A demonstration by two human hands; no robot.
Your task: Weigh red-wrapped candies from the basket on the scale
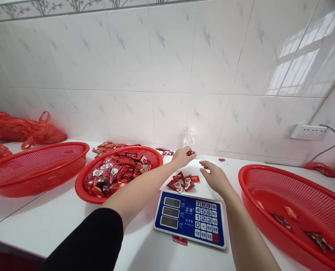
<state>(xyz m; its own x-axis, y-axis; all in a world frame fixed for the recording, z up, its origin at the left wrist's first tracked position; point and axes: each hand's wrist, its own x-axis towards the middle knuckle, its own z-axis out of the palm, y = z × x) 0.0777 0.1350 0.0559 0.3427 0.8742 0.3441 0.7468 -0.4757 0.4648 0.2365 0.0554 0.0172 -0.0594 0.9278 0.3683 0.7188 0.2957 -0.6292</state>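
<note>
My left hand [182, 156] reaches over the far side of the scale and pinches a small red wrapped candy [190, 153] at its fingertips. My right hand [216, 177] hovers open beside it, above the white weighing platform [204, 190], holding nothing. A small heap of red candies [183, 182] lies on that platform. The scale's blue keypad panel [191, 218] faces me. Left of the scale, a red mesh basket [84, 180] is full of wrapped candies [113, 173].
An empty-looking red basket [3, 177] stands far left, with red plastic bags [23, 130] behind it. A large red basket [250, 195] at right holds a few candies. One candy [180, 240] lies before the scale. A wall socket [308, 132] sits right.
</note>
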